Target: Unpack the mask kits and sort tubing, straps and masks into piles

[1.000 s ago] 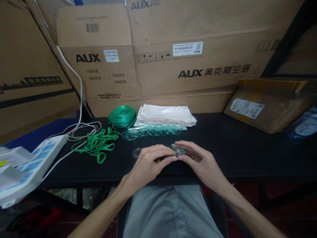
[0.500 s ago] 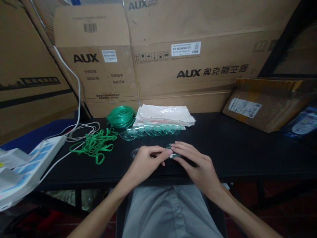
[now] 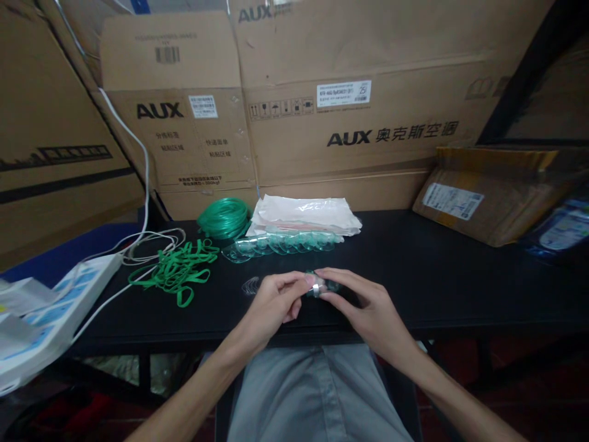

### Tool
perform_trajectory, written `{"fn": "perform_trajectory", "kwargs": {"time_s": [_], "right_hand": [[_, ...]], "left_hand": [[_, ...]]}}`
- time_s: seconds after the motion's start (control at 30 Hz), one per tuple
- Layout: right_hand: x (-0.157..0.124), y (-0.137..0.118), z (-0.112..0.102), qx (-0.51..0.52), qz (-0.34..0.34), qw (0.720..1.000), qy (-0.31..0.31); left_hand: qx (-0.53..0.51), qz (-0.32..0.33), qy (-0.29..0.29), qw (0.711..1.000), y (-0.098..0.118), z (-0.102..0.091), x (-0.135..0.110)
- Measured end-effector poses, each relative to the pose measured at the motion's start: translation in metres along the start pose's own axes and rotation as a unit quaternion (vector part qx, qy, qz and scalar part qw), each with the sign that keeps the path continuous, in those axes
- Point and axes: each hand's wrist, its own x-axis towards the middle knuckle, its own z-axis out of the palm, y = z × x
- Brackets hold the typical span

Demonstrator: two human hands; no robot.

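Both my hands meet over the near middle of the black table. My left hand pinches a small clear green plastic mask piece with thumb and forefinger at a small metal strip on it. My right hand grips the same piece from the right, fingers curled around it. A row of stacked clear green masks lies just beyond my hands. A few small clear bits rest on the table left of my left hand.
Green elastic straps lie in a loose pile at the left, with a coil of green tubing behind them. White plastic bags sit behind the masks. AUX cardboard boxes wall the back. A power strip with white cables lies far left; a padded envelope at the right.
My hands have shifted the mask piece slightly; the left fingers now pinch the metal strip, which shows more clearly. Nothing else on the table has moved.
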Motion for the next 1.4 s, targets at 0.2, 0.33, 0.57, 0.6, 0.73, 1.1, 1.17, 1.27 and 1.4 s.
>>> {"fn": "perform_trajectory", "kwargs": {"time_s": [0.2,0.33,0.57,0.6,0.73,1.1,1.17,1.27,1.4], "right_hand": [[0.005,-0.001,-0.003,0.01,0.025,0.999,-0.031],[0.004,0.0,-0.002,0.041,0.039,0.998,-0.013],[0.002,0.004,-0.002,0.069,0.054,0.996,0.022],[0.002,0.003,-0.002,0.068,0.055,0.996,0.021],[0.002,0.001,-0.002,0.045,0.053,0.997,0.02],[0.005,-0.004,-0.004,-0.011,0.035,0.999,-0.01],[0.005,-0.005,-0.004,-0.016,0.03,0.999,-0.017],[0.004,-0.005,-0.003,-0.026,0.027,0.999,-0.024],[0.003,-0.005,-0.001,-0.029,0.038,0.999,-0.011]], "left_hand": [[0.012,0.018,0.011,1.0,0.002,0.0,0.0],[0.03,0.036,-0.004,0.999,0.001,0.001,-0.002],[0.051,0.056,0.0,0.997,-0.006,0.001,0.0],[0.056,0.061,0.005,0.997,-0.007,0.002,0.0],[0.083,0.078,0.023,0.993,-0.009,0.003,-0.003],[0.158,0.082,0.008,0.984,-0.012,0.005,-0.006],[0.162,0.087,0.012,0.983,-0.013,0.005,-0.005],[0.164,0.09,0.019,0.982,-0.015,0.006,-0.004],[0.147,0.099,0.07,0.982,-0.015,0.008,-0.004]]}}
